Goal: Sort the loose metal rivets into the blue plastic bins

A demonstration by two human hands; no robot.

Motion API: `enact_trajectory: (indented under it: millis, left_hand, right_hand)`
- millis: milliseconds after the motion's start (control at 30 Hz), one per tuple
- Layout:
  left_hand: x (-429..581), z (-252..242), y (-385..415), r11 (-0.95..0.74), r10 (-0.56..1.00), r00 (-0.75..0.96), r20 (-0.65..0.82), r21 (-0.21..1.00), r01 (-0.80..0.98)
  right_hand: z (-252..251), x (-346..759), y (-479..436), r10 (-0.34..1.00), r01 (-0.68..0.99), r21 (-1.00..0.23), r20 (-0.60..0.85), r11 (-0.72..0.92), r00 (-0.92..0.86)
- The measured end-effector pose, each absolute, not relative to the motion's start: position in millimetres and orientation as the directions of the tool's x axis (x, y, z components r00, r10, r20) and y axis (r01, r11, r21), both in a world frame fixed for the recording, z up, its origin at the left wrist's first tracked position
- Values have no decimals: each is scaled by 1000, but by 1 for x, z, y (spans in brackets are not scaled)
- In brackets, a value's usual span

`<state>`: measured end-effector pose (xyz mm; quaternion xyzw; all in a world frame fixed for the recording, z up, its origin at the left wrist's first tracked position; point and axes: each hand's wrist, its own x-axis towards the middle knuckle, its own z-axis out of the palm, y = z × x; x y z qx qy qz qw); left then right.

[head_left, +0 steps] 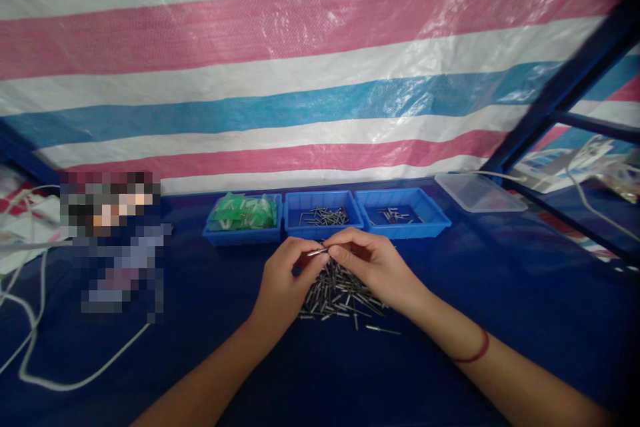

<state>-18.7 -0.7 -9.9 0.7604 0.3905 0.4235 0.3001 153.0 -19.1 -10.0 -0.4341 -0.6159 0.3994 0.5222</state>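
Though beyond piled rivets (343, 291), 3 blue bins (306, 231).

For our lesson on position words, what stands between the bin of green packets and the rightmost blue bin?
In the head view, the middle blue bin, holding slim metal pieces, stands between them.
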Motion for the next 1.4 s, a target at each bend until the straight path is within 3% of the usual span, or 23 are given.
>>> enact_trajectory:
  millis: [200, 333, 467, 533, 633, 800, 1067, 1400]
  left_hand:
    - [-21, -6, -2, -548, 827, 376, 417, 747, 377]
    - [-20, -10, -2, -524, 829, 461, 316, 729, 442]
    - [-21, -15, 1, -598, 775, 570, 273, 609, 521]
    - [-23, -17, 3, -642, 744, 615, 261, 535, 549]
    - [-27, -17, 5, -680, 717, 656, 236, 444, 583]
    - [-24, -13, 1, -717, 688, 688, 228, 354, 600]
    - [-17, -13, -6, -699, 714, 661, 231, 304, 648]
    - [-21, -6, 3, -595, 802, 458, 384, 583, 553]
  right_hand:
    - [-5, 156, -20, 906, 290, -860, 380, 420, -186]
    - [2, 181, -9, 880, 476, -763, 473, 437, -50]
    - [-2, 224, 9, 799, 808, -539, 582, 238, 153]
    - [-9, 241, 17, 791, 918, -370, 600, 145, 116]
    - [-18, 250, 22, 802, 947, -291, 593, 134, 69]
    - [-14, 234, 15, 781, 945, -259, 625, 202, 5]
    - [1, 199, -5, 808, 826, -347, 553, 443, -201]
    - [-1, 181, -14, 787, 598, -514, 441, 615, -431]
